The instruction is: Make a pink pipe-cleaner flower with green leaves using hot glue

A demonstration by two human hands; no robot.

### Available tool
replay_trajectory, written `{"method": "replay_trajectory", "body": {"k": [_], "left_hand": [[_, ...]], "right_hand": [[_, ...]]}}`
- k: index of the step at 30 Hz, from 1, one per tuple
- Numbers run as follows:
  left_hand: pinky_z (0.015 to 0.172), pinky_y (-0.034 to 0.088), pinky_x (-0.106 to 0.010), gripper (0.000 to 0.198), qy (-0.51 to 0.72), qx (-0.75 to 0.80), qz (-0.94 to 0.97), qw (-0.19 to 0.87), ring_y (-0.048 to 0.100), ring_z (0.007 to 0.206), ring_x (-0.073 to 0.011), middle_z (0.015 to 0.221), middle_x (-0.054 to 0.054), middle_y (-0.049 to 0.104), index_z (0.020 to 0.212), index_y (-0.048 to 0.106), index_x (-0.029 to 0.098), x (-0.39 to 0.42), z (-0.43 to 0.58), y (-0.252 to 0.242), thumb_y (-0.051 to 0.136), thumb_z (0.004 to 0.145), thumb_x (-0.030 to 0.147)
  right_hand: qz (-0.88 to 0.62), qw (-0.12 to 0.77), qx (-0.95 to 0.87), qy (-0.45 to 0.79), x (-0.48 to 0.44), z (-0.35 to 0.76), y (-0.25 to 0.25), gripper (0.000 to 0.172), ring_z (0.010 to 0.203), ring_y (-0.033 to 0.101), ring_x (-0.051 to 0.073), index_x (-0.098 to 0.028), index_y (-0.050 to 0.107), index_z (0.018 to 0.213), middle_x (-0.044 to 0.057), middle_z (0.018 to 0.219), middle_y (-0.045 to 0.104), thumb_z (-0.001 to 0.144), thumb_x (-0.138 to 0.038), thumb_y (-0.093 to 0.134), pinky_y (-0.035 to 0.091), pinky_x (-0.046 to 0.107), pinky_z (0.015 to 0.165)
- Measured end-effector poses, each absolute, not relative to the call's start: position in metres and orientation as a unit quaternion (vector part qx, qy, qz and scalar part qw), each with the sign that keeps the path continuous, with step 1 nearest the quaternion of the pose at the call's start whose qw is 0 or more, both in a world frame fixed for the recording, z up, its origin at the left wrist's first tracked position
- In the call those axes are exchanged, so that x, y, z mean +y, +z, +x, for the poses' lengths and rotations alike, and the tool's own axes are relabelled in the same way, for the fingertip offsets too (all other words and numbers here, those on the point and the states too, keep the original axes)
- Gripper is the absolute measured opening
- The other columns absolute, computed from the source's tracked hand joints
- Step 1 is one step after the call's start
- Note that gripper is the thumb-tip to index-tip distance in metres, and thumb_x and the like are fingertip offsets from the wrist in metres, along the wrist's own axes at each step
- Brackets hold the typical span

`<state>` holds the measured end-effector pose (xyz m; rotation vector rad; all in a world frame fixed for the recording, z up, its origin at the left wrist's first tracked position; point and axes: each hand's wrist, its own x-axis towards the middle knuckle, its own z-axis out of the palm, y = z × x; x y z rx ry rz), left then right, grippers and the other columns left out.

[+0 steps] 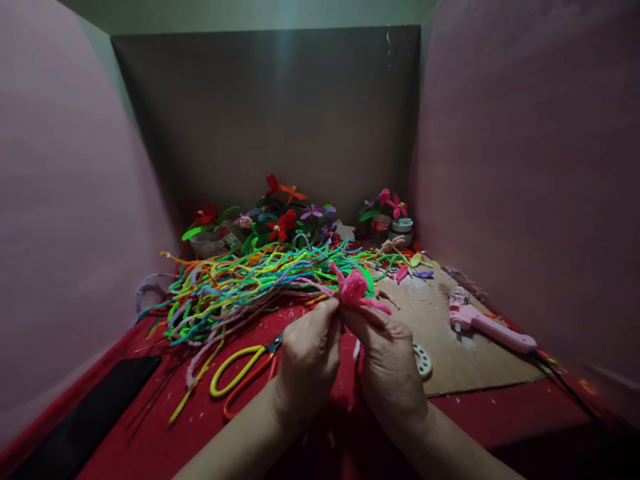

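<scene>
A pink pipe-cleaner flower [354, 288] stands up from between my two hands, its fuzzy petals spreading left and right. My left hand [311, 357] is closed, thumb and fingers pinching at the flower's base. Opposite it, my right hand [387, 353] also pinches the base, fingers curled. Both sets of fingertips meet there, so the exact grip point is hidden. Beside my left hand lie scissors [237, 373] with one yellow and one orange handle, partly covered by that hand. A white disc with holes [423, 361] shows just past my right hand.
A heap of coloured pipe cleaners [250, 283] spreads behind my hands. At right, a pink glue gun [490, 325] lies on a brown board [480, 373]. Finished flowers [283, 225] and a lidded jar [401, 230] stand at the back. A black flat object [95, 413] lies front left.
</scene>
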<state>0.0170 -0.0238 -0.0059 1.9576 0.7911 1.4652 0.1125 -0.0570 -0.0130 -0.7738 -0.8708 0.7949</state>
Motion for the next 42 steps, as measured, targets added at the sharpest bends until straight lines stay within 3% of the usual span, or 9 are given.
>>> {"method": "replay_trajectory", "body": {"k": [7,14,20,24,27,31,35,42], "left_hand": [[0.065,0.045,-0.022,0.01,0.555,0.255,0.614,0.5,0.057,0.068,-0.0133,0.072,-0.001,0.065,0.074,0.069,0.018,-0.016,0.018,0.007,0.066,0.066,0.014],[0.046,0.041,-0.02,0.014,0.463,0.211,0.51,0.694,0.053,0.043,-0.0086,0.055,-0.001,0.061,0.067,0.059,0.012,-0.004,0.018,0.011,0.07,0.063,0.019],[0.044,0.037,-0.016,0.015,0.448,0.19,0.468,0.738,0.05,0.041,-0.0047,0.055,0.001,0.058,0.068,0.054,0.012,0.001,0.016,0.009,0.067,0.068,0.017],[0.045,0.036,-0.018,0.014,0.451,0.172,0.44,0.757,0.047,0.04,-0.0042,0.053,0.002,0.056,0.069,0.053,0.012,0.004,0.016,0.007,0.066,0.069,0.015],[0.044,0.035,-0.018,0.014,0.453,0.166,0.423,0.767,0.045,0.039,-0.0039,0.052,0.003,0.055,0.071,0.053,0.012,0.006,0.016,0.007,0.067,0.068,0.014],[0.043,0.035,-0.017,0.015,0.461,0.176,0.409,0.768,0.046,0.039,-0.0042,0.053,0.002,0.055,0.071,0.052,0.012,0.009,0.016,0.005,0.067,0.067,0.013],[0.042,0.036,-0.016,0.017,0.46,0.193,0.405,0.767,0.048,0.041,-0.0048,0.053,0.001,0.056,0.066,0.052,0.012,0.011,0.016,0.002,0.069,0.066,0.013],[0.043,0.036,-0.016,0.015,0.45,0.197,0.408,0.77,0.048,0.041,-0.0047,0.053,0.001,0.057,0.066,0.053,0.012,0.011,0.016,0.0,0.067,0.068,0.014]], "right_hand": [[-0.429,0.707,-0.459,0.323,-0.062,0.113,-0.011,0.023,0.095,0.051,0.019,-0.024,0.068,0.097,0.004,0.094,0.06,0.076,-0.028,0.06,0.041,0.035,0.088],[-0.47,0.667,-0.482,0.32,-0.073,0.128,-0.003,0.02,0.082,0.054,0.018,-0.02,0.07,0.087,0.005,0.084,0.06,0.073,-0.03,0.062,0.045,0.035,0.076],[-0.571,0.558,-0.571,0.191,-0.045,0.199,0.008,0.017,0.075,0.059,0.018,-0.018,0.072,0.081,0.005,0.076,0.067,0.07,-0.021,0.06,0.045,0.034,0.073],[-0.735,0.326,-0.592,0.057,0.0,0.277,0.02,0.024,0.066,0.06,0.016,-0.015,0.073,0.08,0.006,0.072,0.069,0.068,-0.01,0.053,0.042,0.026,0.061],[-0.76,0.247,-0.6,0.046,0.024,0.312,0.017,0.021,0.058,0.058,0.016,-0.015,0.074,0.07,0.004,0.061,0.067,0.061,-0.008,0.057,0.038,0.024,0.054],[-0.757,0.145,-0.637,0.014,0.041,0.32,0.0,0.034,0.067,0.06,0.018,-0.021,0.073,0.084,0.005,0.071,0.068,0.059,-0.006,0.055,0.037,0.024,0.058],[-0.733,0.073,-0.676,-0.025,0.05,0.317,-0.013,0.03,0.081,0.058,0.024,-0.023,0.072,0.083,0.01,0.085,0.065,0.062,-0.01,0.054,0.036,0.027,0.062],[-0.69,0.022,-0.719,-0.079,0.055,0.325,-0.014,0.021,0.08,0.054,0.021,-0.02,0.068,0.078,0.011,0.092,0.058,0.073,-0.02,0.048,0.033,0.027,0.06]]}}
